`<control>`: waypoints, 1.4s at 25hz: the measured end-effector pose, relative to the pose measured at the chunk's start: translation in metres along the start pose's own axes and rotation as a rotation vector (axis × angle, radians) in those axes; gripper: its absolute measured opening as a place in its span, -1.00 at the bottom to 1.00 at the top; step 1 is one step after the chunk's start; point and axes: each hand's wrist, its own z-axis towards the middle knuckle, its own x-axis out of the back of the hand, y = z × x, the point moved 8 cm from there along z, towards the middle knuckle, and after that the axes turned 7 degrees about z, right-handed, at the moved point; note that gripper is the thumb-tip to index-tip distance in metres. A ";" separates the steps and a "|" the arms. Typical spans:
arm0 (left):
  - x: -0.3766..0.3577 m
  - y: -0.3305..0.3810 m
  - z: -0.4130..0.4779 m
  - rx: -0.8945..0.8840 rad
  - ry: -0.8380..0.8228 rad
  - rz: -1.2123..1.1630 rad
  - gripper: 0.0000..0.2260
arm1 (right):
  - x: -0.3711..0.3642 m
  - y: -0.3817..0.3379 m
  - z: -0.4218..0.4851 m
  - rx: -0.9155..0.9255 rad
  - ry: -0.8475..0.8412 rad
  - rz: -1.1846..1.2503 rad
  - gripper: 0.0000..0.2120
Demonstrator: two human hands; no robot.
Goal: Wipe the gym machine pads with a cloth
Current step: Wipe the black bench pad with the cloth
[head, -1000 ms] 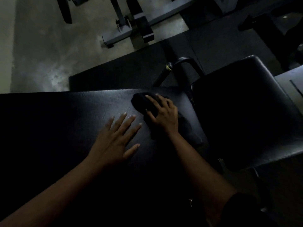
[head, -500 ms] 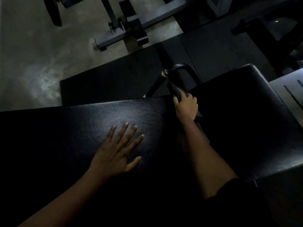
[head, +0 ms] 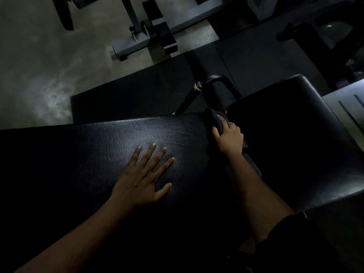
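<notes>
Cloth (head: 213, 117) moved to pad's (head: 98, 150) far rt edge w/ right hand (head: 229, 137).
R grip clamped on cloth; left hand (head: 141, 180) flat, fingers spread on pad.

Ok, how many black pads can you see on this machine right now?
2. The long pad lies under the flat left hand; the second pad sits to its right, beyond the right hand gripping the cloth. Others may be hidden.

Right hand (head: 229, 139) gripping cloth (head: 213, 117) at pad (head: 98, 146) edge

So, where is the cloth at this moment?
In the head view, right of centre: the dark cloth is under the right hand, at the large pad's right edge.
</notes>
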 end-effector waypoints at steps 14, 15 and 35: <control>0.013 0.030 -0.025 -0.027 -0.033 0.008 -0.46 | 0.021 0.077 -0.123 -0.148 0.016 -0.113 -0.51; 0.016 0.043 -0.034 -0.051 -0.031 -0.001 -0.47 | 0.022 0.085 -0.134 -0.163 0.016 -0.108 -0.51; 0.021 0.080 -0.087 -0.087 -0.136 -0.020 -0.47 | 0.035 -0.011 -0.311 0.043 -0.035 0.153 -0.48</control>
